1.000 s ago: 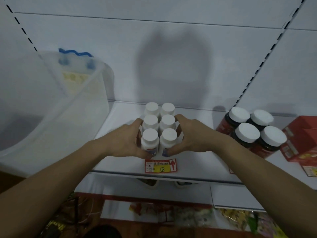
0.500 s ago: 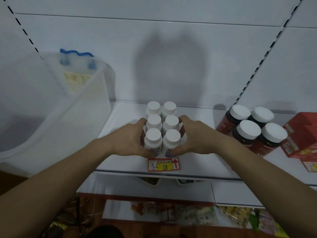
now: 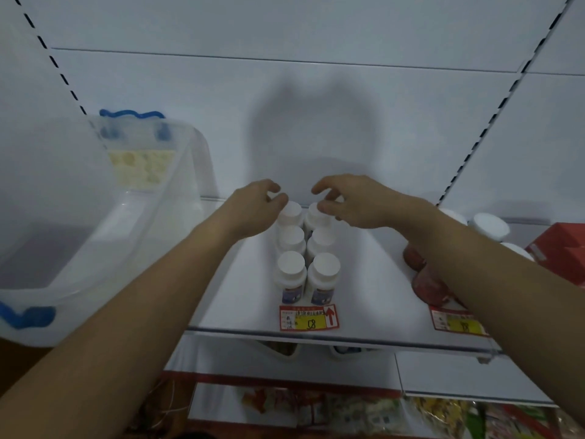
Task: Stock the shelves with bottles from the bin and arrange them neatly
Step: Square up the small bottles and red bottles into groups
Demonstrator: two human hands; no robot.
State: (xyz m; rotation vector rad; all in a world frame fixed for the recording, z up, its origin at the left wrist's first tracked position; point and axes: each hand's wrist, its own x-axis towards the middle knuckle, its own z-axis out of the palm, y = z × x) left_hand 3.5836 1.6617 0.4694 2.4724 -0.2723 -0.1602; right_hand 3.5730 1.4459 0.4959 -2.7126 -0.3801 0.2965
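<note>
White shelf (image 3: 240, 299) carries, at its left end, a translucent bin (image 3: 104, 236); mid-shelf, six white-capped bottles (image 3: 305, 248) stand two abreast behind a price tag (image 3: 308, 317); left hand (image 3: 253, 204) and right hand (image 3: 354, 201) hover over the rear pair, fingers loosely curled, gripping nothing.

Bare shelf (image 3: 240, 299) lies open on either side below each grip. The white bottles (image 3: 305, 248) block the middle; the clear bin (image 3: 133, 236) crowds left, dark bottles (image 3: 424, 280), partly hidden, seemingly right.
</note>
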